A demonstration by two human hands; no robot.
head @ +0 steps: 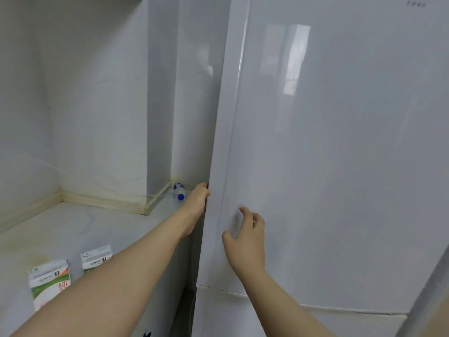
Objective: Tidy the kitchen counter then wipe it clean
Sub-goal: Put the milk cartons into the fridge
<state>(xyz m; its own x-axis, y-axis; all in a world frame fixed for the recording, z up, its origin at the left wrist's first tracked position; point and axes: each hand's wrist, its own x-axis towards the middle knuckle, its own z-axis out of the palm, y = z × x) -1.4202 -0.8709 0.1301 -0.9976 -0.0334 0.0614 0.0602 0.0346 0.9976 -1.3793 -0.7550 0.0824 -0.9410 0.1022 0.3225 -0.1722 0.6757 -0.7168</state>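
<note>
Gripping the left edge of the glossy white refrigerator door (315, 166) with our left hand (196, 200), our right hand (245, 239) loosely curled at its smooth face, holding nothing, pale stained stone counter (73, 227) beside, two boxy paper milk cartons (49, 283) upright, clear blue-capped plastic bottle (179, 190) lying at the back.

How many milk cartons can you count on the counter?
2. The near carton stands lower left; the far carton just right of it, partly behind the left forearm. Others may be hidden.
</note>
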